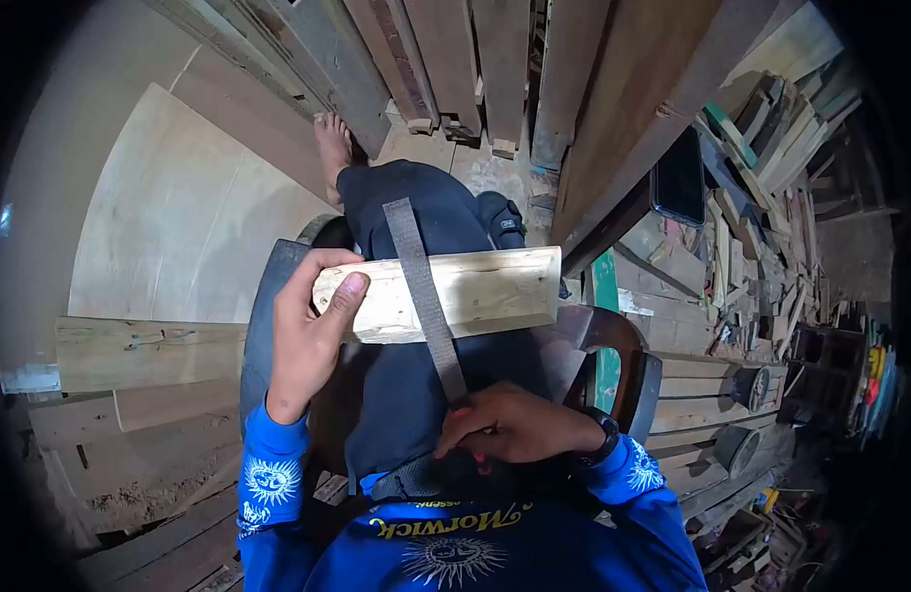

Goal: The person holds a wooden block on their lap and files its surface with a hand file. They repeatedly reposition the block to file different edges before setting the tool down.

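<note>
My left hand (313,326) is closed around the left end of a pale wooden block (505,293), thumb on top and fingers behind. The block lies crosswise above my lap, and its upper face looks hollowed like a shallow trough. A flat grey rasp (426,286) crosses it left of the middle, its tip reaching past the far edge. My right hand (520,424) is wrapped round the rasp's handle close to my body; bits of red show between the fingers.
Tall planks (500,69) lean ahead of me. A phone (680,178) rests beside a thick board (628,128) at the right. Wood offcuts (752,237) are heaped farther right. A curved pale sheet (179,217) stands at the left, and a bare foot (332,148) is in front.
</note>
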A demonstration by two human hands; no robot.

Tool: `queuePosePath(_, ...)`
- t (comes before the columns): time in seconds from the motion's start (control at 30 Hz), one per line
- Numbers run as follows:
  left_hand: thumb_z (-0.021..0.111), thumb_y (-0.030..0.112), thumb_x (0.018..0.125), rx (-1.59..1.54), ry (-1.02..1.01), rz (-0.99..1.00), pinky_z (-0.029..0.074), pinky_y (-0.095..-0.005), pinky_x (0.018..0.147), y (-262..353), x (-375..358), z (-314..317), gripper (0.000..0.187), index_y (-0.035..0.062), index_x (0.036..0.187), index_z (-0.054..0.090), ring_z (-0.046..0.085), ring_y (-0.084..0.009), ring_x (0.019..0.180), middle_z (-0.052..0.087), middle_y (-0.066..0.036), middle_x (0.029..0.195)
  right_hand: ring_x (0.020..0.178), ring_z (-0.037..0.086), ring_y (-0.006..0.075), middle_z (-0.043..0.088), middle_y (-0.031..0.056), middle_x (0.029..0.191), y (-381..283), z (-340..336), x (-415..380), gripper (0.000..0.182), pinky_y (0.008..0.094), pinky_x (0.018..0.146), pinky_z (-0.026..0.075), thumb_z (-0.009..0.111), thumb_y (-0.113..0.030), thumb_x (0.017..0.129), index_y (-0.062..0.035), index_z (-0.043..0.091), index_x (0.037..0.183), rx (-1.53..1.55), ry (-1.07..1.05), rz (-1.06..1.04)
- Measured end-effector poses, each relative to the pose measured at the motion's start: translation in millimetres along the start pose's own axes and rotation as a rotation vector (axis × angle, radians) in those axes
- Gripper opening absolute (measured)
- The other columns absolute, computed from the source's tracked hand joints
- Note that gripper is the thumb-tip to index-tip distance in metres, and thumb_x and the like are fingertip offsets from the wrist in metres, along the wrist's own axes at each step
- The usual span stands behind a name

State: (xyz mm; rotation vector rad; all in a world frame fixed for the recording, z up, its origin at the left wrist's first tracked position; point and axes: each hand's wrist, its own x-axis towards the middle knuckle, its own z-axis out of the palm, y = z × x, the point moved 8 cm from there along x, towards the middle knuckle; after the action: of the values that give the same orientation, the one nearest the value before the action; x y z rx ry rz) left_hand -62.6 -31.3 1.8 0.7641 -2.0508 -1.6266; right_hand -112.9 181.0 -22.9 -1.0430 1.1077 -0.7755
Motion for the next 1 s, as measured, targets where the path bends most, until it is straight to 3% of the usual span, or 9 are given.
queuePosePath(0.13, 0.070, 0.026, 0.103, -0.001, 0.000, -0.054, 0.051, -0.0274, 0.081, 1.0, -1.9, -0.1, 0.029, -0.0004, 0.116, 0.067, 0.063, -0.0106, 0.090, 0.071, -0.005, 0.097, 0.096, 0.073, 0.0218, 0.074, 0.0091, 0.107, -13.8, -23.6, -2.2, 0.021, 0.0353, 0.079, 0.058, 0.064, 0.004, 0.096, -0.0034, 0.075, 0.113, 0.051, 0.228, -0.137)
queuePosePath(0.37, 0.070, 0.027, 0.104, -0.017, 0.010, -0.033, 0.052, -0.0269, 0.080, 0.3, -2.2, 0.0, 0.029, -0.0004, 0.114, 0.067, 0.064, -0.0105, 0.090, 0.072, -0.006, 0.096, 0.089, 0.073, 0.0235, 0.073, 0.0089, 0.112, -7.3, -5.1, -3.5, 0.023, 0.0347, 0.072, 0.060, 0.065, 0.000, 0.098, -0.0067, 0.074, 0.119, -0.169, 0.082, -0.258)
queuePosePath(0.43, 0.071, 0.026, 0.104, -0.002, 0.004, -0.021, 0.052, -0.0267, 0.080, 0.4, -3.2, 0.5, 0.029, -0.0006, 0.114, 0.067, 0.064, -0.0101, 0.091, 0.072, -0.006, 0.096, 0.091, 0.074, 0.0246, 0.074, 0.0096, 0.112, -9.9, -10.3, -4.2, 0.024, 0.0356, 0.075, 0.060, 0.065, 0.000, 0.099, -0.0069, 0.075, 0.119, -0.064, 0.057, -0.088)
queuePosePath(0.5, 0.070, 0.026, 0.104, -0.048, 0.011, -0.023, 0.052, -0.0266, 0.080, -0.3, -1.8, 0.8, 0.028, -0.0007, 0.114, 0.067, 0.064, -0.0099, 0.091, 0.072, -0.006, 0.097, 0.070, 0.073, 0.0224, 0.072, 0.0110, 0.094, -24.8, -29.6, -6.0, 0.023, 0.0364, 0.068, 0.057, 0.064, -0.001, 0.097, -0.0070, 0.075, 0.117, -0.035, 0.289, -0.218)
queuePosePath(0.63, 0.072, 0.026, 0.102, 0.012, 0.017, -0.008, 0.052, -0.0277, 0.081, 1.0, -0.7, -0.2, 0.029, -0.0004, 0.114, 0.068, 0.065, -0.0104, 0.091, 0.073, -0.006, 0.098, 0.089, 0.075, 0.0228, 0.074, 0.0090, 0.108, -7.2, -4.4, -1.2, 0.026, 0.0377, 0.083, 0.059, 0.063, 0.002, 0.098, -0.0069, 0.074, 0.120, -0.017, 0.014, -0.038)
queuePosePath(0.77, 0.072, 0.025, 0.102, -0.010, -0.002, -0.041, 0.053, -0.0276, 0.081, -2.0, -3.2, 0.5, 0.028, -0.0005, 0.114, 0.068, 0.065, -0.0104, 0.091, 0.073, -0.007, 0.097, 0.092, 0.075, 0.0230, 0.074, 0.0084, 0.116, -12.7, -11.4, -4.2, 0.028, 0.0379, 0.087, 0.058, 0.064, 0.001, 0.098, -0.0073, 0.074, 0.122, -0.138, 0.156, -0.242)
queuePosePath(0.8, 0.072, 0.025, 0.102, -0.026, 0.006, -0.042, 0.053, -0.0276, 0.081, -2.3, -3.2, 0.6, 0.028, -0.0005, 0.114, 0.068, 0.065, -0.0104, 0.091, 0.074, -0.006, 0.097, 0.066, 0.072, 0.0190, 0.074, 0.0080, 0.099, -15.4, -18.3, -4.8, 0.024, 0.0337, 0.070, 0.060, 0.063, -0.003, 0.100, -0.0087, 0.074, 0.121, -0.007, 0.224, -0.150)
queuePosePath(0.93, 0.072, 0.025, 0.102, -0.019, 0.011, -0.012, 0.053, -0.0277, 0.080, 0.5, -0.7, 1.0, 0.028, -0.0007, 0.114, 0.068, 0.066, -0.0107, 0.090, 0.074, -0.006, 0.097, 0.064, 0.072, 0.0179, 0.074, 0.0084, 0.100, -27.1, -28.7, -5.8, 0.022, 0.0328, 0.068, 0.060, 0.063, -0.006, 0.101, -0.0077, 0.075, 0.120, -0.083, 0.281, -0.279)
queuePosePath(1.0, 0.071, 0.026, 0.103, 0.004, 0.002, 0.016, 0.053, -0.0278, 0.080, 0.0, -0.7, 1.5, 0.029, -0.0010, 0.114, 0.068, 0.066, -0.0111, 0.090, 0.074, -0.007, 0.097, 0.094, 0.075, 0.0243, 0.074, 0.0109, 0.120, -11.9, -9.4, -2.2, 0.024, 0.0370, 0.086, 0.059, 0.067, -0.005, 0.100, -0.0079, 0.074, 0.122, -0.038, 0.032, -0.077)
